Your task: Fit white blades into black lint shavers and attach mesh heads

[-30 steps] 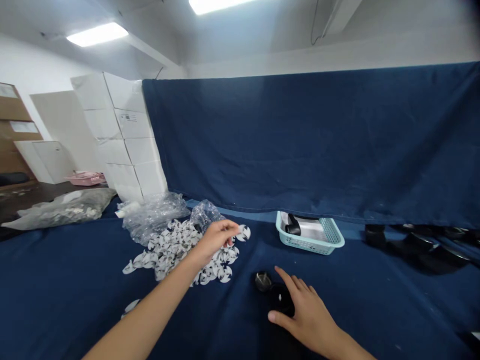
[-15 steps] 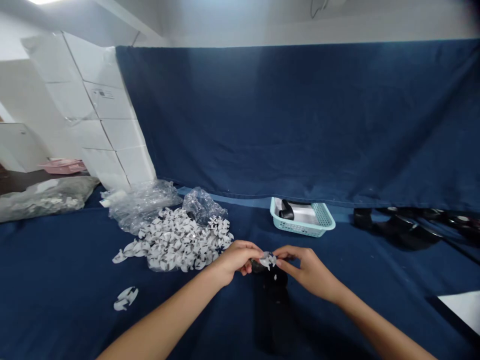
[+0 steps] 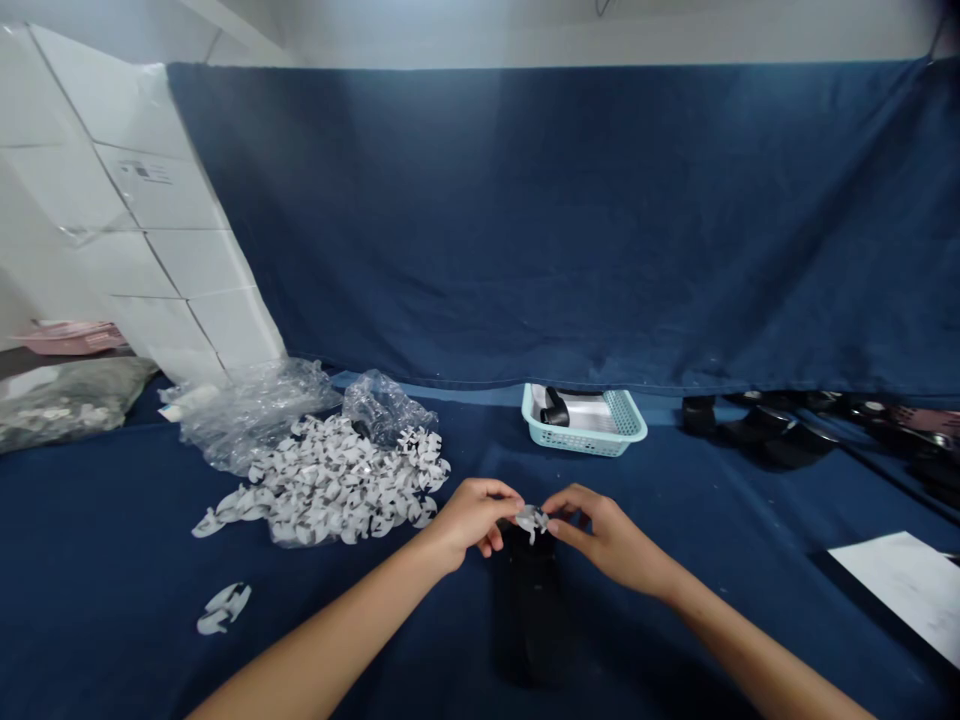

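Note:
My left hand point(image 3: 480, 515) pinches the left edge of a small grey-white plastic piece point(image 3: 531, 519). Thumb and fingers of my right hand point(image 3: 604, 535) close on the piece's right side. Just beneath it lies a dark black object point(image 3: 534, 600), whose shape is hard to make out against the navy cloth. To the left spreads a heap of similar grey-white plastic pieces point(image 3: 345, 480), partly on clear plastic. A few more loose pieces point(image 3: 223, 608) lie nearer me at the left.
Beyond my hands sits a light-blue basket point(image 3: 585, 441) with a black part in it. Crumpled clear bags point(image 3: 247, 405) lie behind the heap. Black parts point(image 3: 780, 437) line the back right, white paper point(image 3: 904, 585) the right. White boxes point(image 3: 161, 190) stand stacked at left.
The view has turned a little to the right, so the surroundings shift left. My hands keep hold of the plastic piece. A small white bit visible below it before no longer shows.

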Action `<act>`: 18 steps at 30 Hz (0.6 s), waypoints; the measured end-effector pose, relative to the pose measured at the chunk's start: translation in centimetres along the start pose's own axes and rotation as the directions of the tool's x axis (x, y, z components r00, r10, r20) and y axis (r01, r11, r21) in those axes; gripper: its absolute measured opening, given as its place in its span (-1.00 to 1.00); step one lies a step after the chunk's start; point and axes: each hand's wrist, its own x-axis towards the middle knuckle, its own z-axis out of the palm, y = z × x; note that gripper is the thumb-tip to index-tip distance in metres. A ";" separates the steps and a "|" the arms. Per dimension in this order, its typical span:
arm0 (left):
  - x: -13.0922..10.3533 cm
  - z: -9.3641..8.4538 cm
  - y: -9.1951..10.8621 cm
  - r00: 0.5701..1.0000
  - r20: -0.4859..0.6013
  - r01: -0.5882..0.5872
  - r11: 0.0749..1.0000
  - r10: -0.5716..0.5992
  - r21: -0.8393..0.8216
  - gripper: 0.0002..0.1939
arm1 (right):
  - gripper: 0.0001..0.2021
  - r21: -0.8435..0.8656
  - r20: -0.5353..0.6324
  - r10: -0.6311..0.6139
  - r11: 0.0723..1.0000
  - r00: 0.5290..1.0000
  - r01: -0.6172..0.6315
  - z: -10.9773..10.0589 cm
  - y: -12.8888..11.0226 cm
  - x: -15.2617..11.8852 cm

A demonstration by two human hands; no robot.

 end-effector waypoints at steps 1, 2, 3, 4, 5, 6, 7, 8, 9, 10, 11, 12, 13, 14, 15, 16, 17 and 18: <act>-0.1 0.1 0.0 1.000 0.001 -0.007 1.000 0.007 0.010 -0.70 | -0.84 0.001 0.000 0.001 1.000 1.000 -0.001 0.0 0.1 -0.1; -0.2 0.1 0.1 1.000 0.003 -0.015 1.000 0.015 0.020 -0.70 | -0.84 0.001 0.001 0.000 1.000 1.000 0.000 0.1 0.3 -0.2; -0.3 0.2 0.2 1.000 0.006 -0.023 0.999 0.023 0.030 -0.70 | -0.85 0.000 0.001 0.000 1.000 1.000 0.000 0.1 0.4 -0.2; -0.4 0.2 0.2 0.999 0.011 -0.032 0.999 0.031 0.041 -0.70 | -0.85 -0.001 0.000 -0.002 1.000 1.000 0.002 0.1 0.5 -0.3; -0.5 0.2 0.2 0.999 0.018 -0.041 0.998 0.040 0.053 -0.69 | -0.86 -0.003 -0.003 -0.002 1.000 1.000 0.002 0.1 0.6 -0.3; -0.6 0.2 0.2 0.998 0.026 -0.051 0.997 0.049 0.066 -0.67 | -0.86 -0.004 -0.007 -0.003 1.000 1.000 0.003 0.1 0.7 -0.3; -0.7 0.1 0.2 0.998 0.035 -0.062 0.995 0.059 0.081 -0.65 | -0.86 -0.005 -0.011 -0.003 1.000 1.000 0.003 0.1 0.7 -0.4; -0.8 0.1 0.1 0.997 0.042 -0.075 0.992 0.071 0.097 -0.63 | -0.86 -0.006 -0.014 -0.003 1.000 1.000 0.003 0.2 0.8 -0.4; -0.9 0.0 0.1 0.995 0.047 -0.090 0.989 0.085 0.114 -0.60 | -0.86 -0.007 -0.016 -0.002 1.000 1.000 0.001 0.2 0.8 -0.4; -0.9 0.0 0.0 0.994 0.049 -0.105 0.986 0.099 0.132 -0.57 | -0.86 -0.006 -0.020 0.002 1.000 1.000 -0.002 0.2 0.8 -0.4; -1.0 0.0 -0.1 0.992 0.047 -0.119 0.981 0.113 0.150 -0.54 | -0.86 -0.005 -0.025 0.006 1.000 1.000 -0.006 0.3 0.8 -0.4; -1.0 0.0 -0.2 0.991 0.042 -0.132 0.977 0.127 0.166 -0.52 | -0.86 -0.003 -0.031 0.011 1.000 0.999 -0.011 0.3 0.8 -0.4; -1.1 0.0 -0.2 0.990 0.036 -0.143 0.973 0.139 0.179 -0.52 | -0.85 0.001 -0.032 0.014 1.000 0.999 -0.014 0.3 0.7 -0.5; -1.2 0.0 -0.2 0.988 0.030 -0.152 0.970 0.149 0.190 -0.52 | -0.85 0.005 -0.028 0.016 1.000 0.999 -0.016 0.4 0.7 -0.5; -1.3 0.1 -0.2 0.987 0.026 -0.159 0.967 0.158 0.200 -0.54 | -0.85 0.008 -0.021 0.016 1.000 1.000 -0.016 0.4 0.6 -0.5; -1.4 0.2 -0.1 0.986 0.023 -0.165 0.964 0.164 0.210 -0.56 | -0.85 0.009 -0.012 0.016 1.000 1.000 -0.016 0.5 0.6 -0.5; -1.5 0.3 -0.1 0.985 0.020 -0.171 0.960 0.171 0.220 -0.58 | -0.85 0.008 -0.005 0.016 1.000 1.000 -0.016 0.5 0.5 -0.6; -1.7 0.3 -0.1 0.984 0.018 -0.176 0.957 0.177 0.230 -0.60 | -0.85 0.005 -0.004 0.017 1.000 1.000 -0.017 0.5 0.5 -0.6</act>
